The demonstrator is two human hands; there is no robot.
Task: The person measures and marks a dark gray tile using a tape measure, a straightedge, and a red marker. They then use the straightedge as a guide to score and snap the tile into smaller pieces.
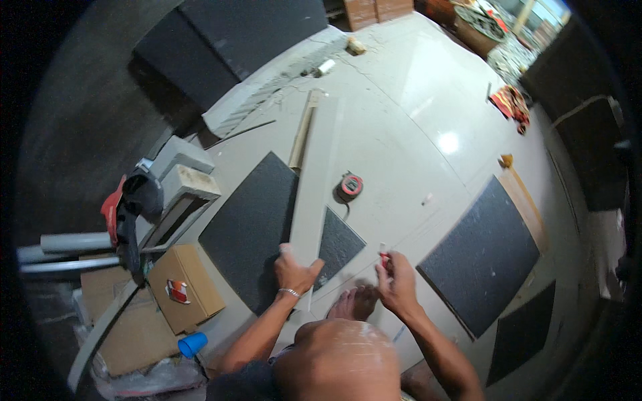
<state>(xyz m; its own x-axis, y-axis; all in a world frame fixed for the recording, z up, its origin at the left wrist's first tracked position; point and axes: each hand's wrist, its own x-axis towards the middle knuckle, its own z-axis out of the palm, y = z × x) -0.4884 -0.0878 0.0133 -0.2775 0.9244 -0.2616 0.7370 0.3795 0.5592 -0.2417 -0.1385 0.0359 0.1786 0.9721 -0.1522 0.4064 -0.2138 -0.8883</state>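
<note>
My left hand spans a long pale bar, thumb on its right edge and fingers on its left. The bar lies across a dark grey square tile and runs away from me over the floor. In my right hand, fingers closed, is a small red tool with a pale tip; its exact kind is too small to tell. That hand is just right of the tile's corner. A red and black tape measure lies right of the bar.
More dark tiles lie at the right. Left are a cardboard box, a blue cup, grey blocks and a dark cap. Large dark slabs stand at the back; a patterned cloth lies far right.
</note>
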